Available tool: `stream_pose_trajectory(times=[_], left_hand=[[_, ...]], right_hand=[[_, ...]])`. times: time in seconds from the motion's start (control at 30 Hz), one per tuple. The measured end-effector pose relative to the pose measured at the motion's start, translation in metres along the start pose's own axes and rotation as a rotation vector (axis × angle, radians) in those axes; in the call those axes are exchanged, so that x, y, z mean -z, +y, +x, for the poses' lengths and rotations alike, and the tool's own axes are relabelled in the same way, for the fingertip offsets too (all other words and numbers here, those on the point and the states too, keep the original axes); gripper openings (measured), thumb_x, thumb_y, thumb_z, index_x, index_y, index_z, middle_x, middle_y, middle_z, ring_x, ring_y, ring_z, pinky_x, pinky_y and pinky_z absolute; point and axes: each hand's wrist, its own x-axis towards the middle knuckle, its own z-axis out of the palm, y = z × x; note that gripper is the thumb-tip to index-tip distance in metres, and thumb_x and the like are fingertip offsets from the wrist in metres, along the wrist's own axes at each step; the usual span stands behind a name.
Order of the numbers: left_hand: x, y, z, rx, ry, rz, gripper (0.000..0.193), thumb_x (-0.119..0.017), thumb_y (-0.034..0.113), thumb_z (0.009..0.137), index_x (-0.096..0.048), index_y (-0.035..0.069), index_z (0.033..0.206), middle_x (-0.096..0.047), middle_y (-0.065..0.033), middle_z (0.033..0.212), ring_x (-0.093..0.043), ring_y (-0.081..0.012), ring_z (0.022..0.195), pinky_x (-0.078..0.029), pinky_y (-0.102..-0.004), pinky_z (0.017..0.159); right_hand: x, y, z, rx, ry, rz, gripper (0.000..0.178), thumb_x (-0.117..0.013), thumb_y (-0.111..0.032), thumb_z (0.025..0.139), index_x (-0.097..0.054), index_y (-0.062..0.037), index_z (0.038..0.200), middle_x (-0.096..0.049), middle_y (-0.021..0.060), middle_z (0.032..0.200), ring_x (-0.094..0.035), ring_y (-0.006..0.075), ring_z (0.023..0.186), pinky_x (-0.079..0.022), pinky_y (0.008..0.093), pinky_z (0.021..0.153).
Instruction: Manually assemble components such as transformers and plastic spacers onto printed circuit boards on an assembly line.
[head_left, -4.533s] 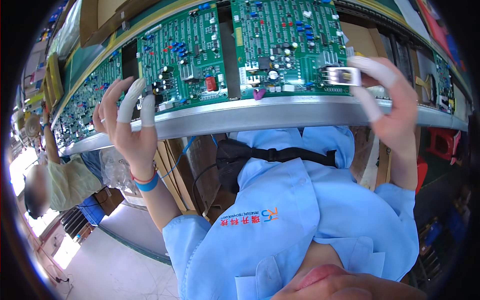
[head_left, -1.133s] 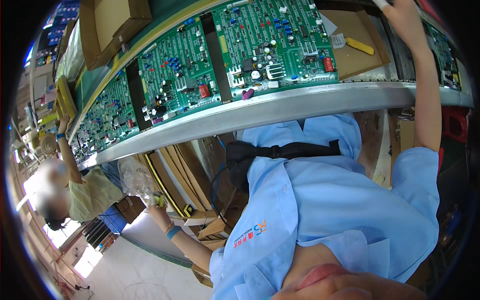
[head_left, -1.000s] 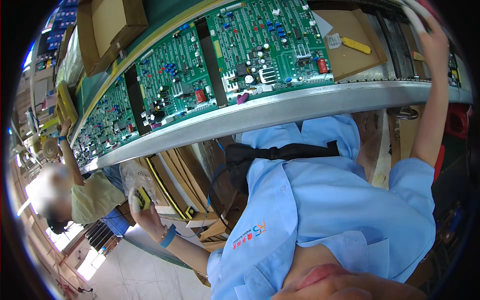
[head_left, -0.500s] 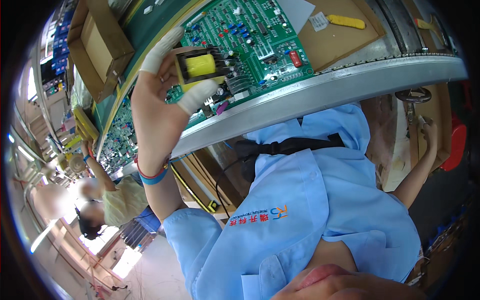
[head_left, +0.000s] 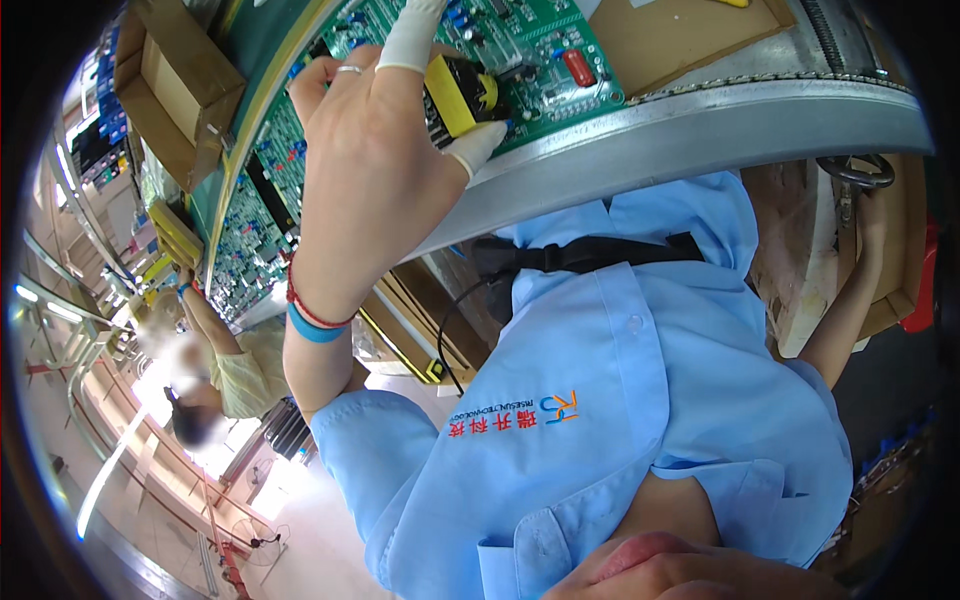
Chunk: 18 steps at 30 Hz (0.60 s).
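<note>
My left hand [head_left: 375,165], with white finger cots on thumb and index finger, reaches over a green circuit board [head_left: 545,45]. Between that thumb and finger sits a yellow-and-black transformer [head_left: 455,98], low against the board near its front edge. Whether its pins are in the board is hidden. A red-brown component [head_left: 578,68] stands on the board to the right of the transformer. Far to the right, my right hand [head_left: 872,212] is beside an open cardboard box [head_left: 905,250], just below a dark round ring [head_left: 855,172]; its fingers are not clear.
A metal rail [head_left: 700,135] runs along the front of the bench. More circuit boards [head_left: 240,245] line the left, near an open brown box [head_left: 180,100]. A flat cardboard piece [head_left: 690,45] lies at the right. Another person [head_left: 250,375] works farther left.
My left hand has moved right with the transformer, which is now turned and closer to the board. My right hand has risen toward the dark ring. The whole view has shifted slightly.
</note>
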Motion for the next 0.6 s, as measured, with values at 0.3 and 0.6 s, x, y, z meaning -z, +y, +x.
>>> stream_pose_trajectory(times=[0.3, 0.6], left_hand=[[0.032, 0.047, 0.043, 0.395, -0.414, 0.136, 0.081, -0.081, 0.019, 0.073, -0.041, -0.006, 0.14, -0.065, -0.0153, 0.096, -0.061, -0.0281, 0.095, -0.03, -0.0399, 0.101], [0.023, 0.039, 0.03, 0.285, -0.39, 0.048, 0.073, -0.077, 0.019, 0.077, -0.044, -0.011, 0.135, -0.06, -0.0156, 0.082, -0.058, -0.0287, 0.086, -0.032, -0.0398, 0.096]], right_hand=[[0.021, -0.012, -0.001, -0.034, -0.097, 0.015, 0.038, -0.051, -0.02, 0.086, -0.064, -0.0007, 0.117, -0.068, 0.0241, 0.104, -0.066, 0.036, 0.1, -0.048, 0.0402, 0.088], [0.035, 0.035, -0.009, -0.368, 0.101, 0.519, 0.035, -0.059, -0.02, 0.089, -0.066, 0.0015, 0.116, -0.067, 0.0128, 0.084, -0.067, 0.0249, 0.078, -0.051, 0.0356, 0.074]])
